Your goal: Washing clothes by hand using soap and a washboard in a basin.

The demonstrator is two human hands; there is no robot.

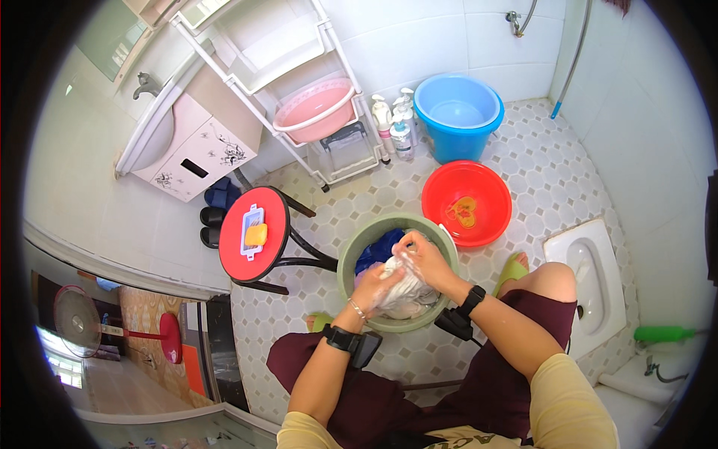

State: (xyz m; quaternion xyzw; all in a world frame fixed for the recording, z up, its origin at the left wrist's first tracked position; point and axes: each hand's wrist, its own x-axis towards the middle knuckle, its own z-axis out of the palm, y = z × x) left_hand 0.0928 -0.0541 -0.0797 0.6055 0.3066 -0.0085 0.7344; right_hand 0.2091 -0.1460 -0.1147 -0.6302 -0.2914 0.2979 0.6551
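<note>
A white wet-looking cloth [402, 286] is gripped between my two hands above a green bucket [345, 271]. My left hand [370, 290] is closed on the cloth's left side. Thumb and fingers of my right hand [426, 260] pinch its upper right part, with what looks like suds on the skin. Inside the bucket lie a dark blue cloth [379, 250] and more pale laundry, partly hidden under my hands.
Left of the bucket, a red stool [278, 224] bears a soap dish [247, 241] with orange soap [256, 235]. A red basin [493, 217] sits beyond the bucket, before a blue bucket [458, 142]. A squat toilet [598, 299] lies right; a white rack [329, 161] stands behind.
</note>
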